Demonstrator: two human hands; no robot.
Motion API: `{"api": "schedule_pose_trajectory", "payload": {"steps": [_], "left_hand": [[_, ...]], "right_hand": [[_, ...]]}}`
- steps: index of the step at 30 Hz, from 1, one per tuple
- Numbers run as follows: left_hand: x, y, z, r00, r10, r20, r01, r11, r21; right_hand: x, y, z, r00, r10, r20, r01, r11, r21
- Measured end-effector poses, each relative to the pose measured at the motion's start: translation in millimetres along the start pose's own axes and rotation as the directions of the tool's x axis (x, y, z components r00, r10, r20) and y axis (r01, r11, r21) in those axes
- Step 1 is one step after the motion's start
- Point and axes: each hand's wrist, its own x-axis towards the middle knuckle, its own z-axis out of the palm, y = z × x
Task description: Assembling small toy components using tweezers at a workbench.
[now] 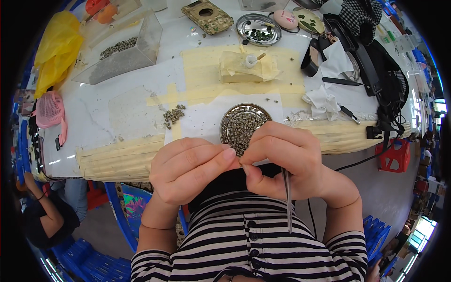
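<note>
My left hand point(190, 169) is closed, thumb and forefinger pinched at the near edge of a round metal dish. Against it, fingertip to fingertip, my right hand point(291, 152) pinches too. Whatever lies between the fingertips is too small to name. A pair of metal tweezers point(288, 202) is tucked in my right hand, pointing down toward my striped shirt. Just beyond both hands, the dish point(269, 113) is full of small silvery metal pieces point(242, 127). A loose pile of similar pieces point(174, 116) lies on the table left of the dish.
At the back left stands a clear bin point(152, 47) with more small pieces. A taped block point(235, 73) holding a small white cup point(251, 60) sits behind the dish. To the right are crumpled tissue point(322, 102), a knife-like tool point(349, 114) and black straps point(361, 66).
</note>
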Motion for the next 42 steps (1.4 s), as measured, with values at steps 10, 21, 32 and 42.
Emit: {"api": "schedule_pose_trajectory", "payload": {"steps": [10, 21, 32, 42], "left_hand": [[-13, 3, 0, 0.862, -0.504, 0.048, 0.416, 0.650, -0.636], [-15, 7, -1, 0.782, -0.618, 0.074, 0.402, 0.411, -0.818], [-12, 14, -3, 0.785, -0.563, 0.259, 0.382, 0.109, -0.918], [-18, 7, -12, 0.802, -0.556, 0.219, 0.275, 0.018, -0.961]], "right_hand": [[-8, -8, 10, 0.996, -0.046, 0.075, 0.044, 0.998, 0.035], [-10, -8, 29, 0.991, -0.132, 0.006, 0.132, 0.989, -0.061], [-25, -6, 29, 0.988, -0.149, -0.037, 0.142, 0.979, -0.149], [-18, -16, -8, 0.979, -0.042, -0.200, 0.014, 0.990, -0.137]]}}
